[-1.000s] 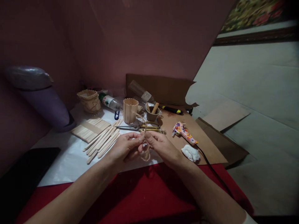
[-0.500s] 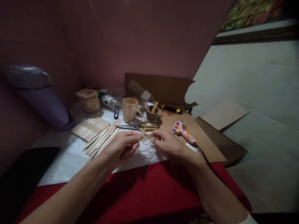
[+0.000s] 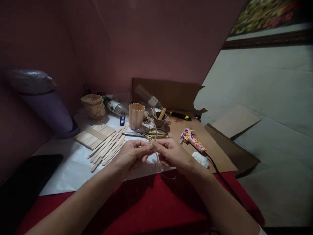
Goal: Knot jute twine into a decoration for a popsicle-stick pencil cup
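Observation:
My left hand (image 3: 135,153) and my right hand (image 3: 171,153) meet fingertip to fingertip over the front of the table. Both are pinched on a thin strand of twine (image 3: 159,164), whose loose end hangs below my fingers and curls to the right. Just beyond them lie scissors (image 3: 144,134) with gold-coloured handles, partly behind the twine. A cup made of craft sticks (image 3: 136,117) stands upright farther back. Loose craft sticks (image 3: 107,148) are fanned out left of my left hand.
A banded stack of craft sticks (image 3: 94,134) lies left. Behind are a decorated stick pot (image 3: 93,107), plastic bottles (image 3: 114,106), a small brown pot (image 3: 159,121) and a yellow-black cutter (image 3: 180,115). A flowered glue gun (image 3: 193,139) with a black cord rests on cardboard (image 3: 217,155) at right.
My hands have come together, fingertips now touching at the twine. The twine's end now hangs lower, over the red cloth, and a white crumpled piece shows beside my right wrist.

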Demonstrator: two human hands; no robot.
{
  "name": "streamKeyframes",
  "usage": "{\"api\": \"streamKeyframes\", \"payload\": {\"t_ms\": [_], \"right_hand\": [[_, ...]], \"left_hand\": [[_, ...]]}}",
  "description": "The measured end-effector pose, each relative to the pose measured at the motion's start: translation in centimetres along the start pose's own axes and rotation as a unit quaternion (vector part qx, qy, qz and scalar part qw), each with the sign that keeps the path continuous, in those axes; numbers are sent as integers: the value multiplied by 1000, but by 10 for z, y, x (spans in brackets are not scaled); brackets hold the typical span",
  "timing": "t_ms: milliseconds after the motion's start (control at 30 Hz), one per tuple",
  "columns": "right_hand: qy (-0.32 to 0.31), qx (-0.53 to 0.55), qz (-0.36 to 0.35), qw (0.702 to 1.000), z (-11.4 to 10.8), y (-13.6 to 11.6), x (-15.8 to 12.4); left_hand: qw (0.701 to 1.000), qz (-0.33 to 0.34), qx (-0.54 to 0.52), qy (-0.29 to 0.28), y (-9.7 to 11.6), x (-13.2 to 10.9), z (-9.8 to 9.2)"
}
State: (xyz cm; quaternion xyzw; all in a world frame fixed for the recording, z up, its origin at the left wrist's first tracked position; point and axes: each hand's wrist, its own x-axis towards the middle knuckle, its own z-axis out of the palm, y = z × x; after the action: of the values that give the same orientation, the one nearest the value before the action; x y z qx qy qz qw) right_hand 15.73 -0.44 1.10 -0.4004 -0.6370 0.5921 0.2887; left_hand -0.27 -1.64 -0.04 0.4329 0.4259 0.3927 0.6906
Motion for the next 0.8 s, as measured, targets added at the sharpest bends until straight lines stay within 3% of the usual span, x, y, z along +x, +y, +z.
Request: {"api": "streamKeyframes", "payload": {"t_ms": [100, 200, 467, 800], "right_hand": [[-47, -28, 36, 998, -2, 1, -1], [-31, -50, 57, 997, -7, 3, 0], [-79, 27, 27, 996, -16, 2, -3], [-93, 62, 63, 992, -16, 4, -1]], "left_hand": [[1000, 1, 23, 7, 0, 0, 0], [999, 10, 37, 5, 0, -1, 0], [997, 53, 50, 15, 3, -1, 3], [973, 110, 194, 56, 4, 0, 4]]}}
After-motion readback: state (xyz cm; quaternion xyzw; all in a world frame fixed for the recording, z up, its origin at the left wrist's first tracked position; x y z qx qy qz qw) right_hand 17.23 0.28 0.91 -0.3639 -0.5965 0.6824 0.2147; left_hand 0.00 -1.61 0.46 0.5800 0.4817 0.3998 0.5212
